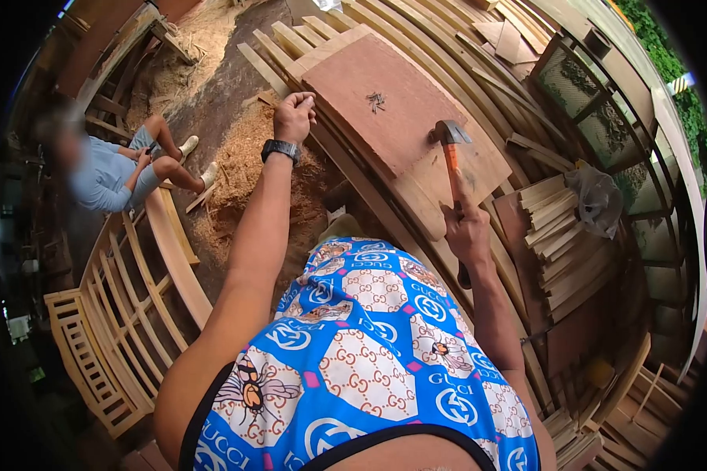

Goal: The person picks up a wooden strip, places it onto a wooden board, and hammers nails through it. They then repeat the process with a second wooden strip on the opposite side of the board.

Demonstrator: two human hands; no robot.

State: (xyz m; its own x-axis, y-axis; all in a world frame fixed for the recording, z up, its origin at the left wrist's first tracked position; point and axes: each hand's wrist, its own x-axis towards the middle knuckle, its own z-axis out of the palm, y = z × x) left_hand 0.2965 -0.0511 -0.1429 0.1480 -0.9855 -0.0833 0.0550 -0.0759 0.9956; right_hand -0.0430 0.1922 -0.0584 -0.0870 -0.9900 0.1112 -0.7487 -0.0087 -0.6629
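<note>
My right hand (469, 235) is wrapped round the handle of a claw hammer (452, 161), its index finger stretched along the orange part. The hammer's metal head is over the lower right of a reddish-brown board (353, 71). My left hand (294, 118), with a black watch (280, 149) on the wrist, is closed beside the board's left edge. Its fingers are curled in, and anything small between them cannot be made out. A small pile of nails (375, 102) lies on the board. Beneath it is a paler wooden panel (479, 166).
Long wooden strips (416, 47) run under and beyond the panels. Sawdust (228, 165) covers the ground at left. Another person (106, 173) sits there near a slatted wooden frame (126, 290). At right are stacked short slats (550, 220), a plastic bag (595, 196) and mesh racks (613, 125).
</note>
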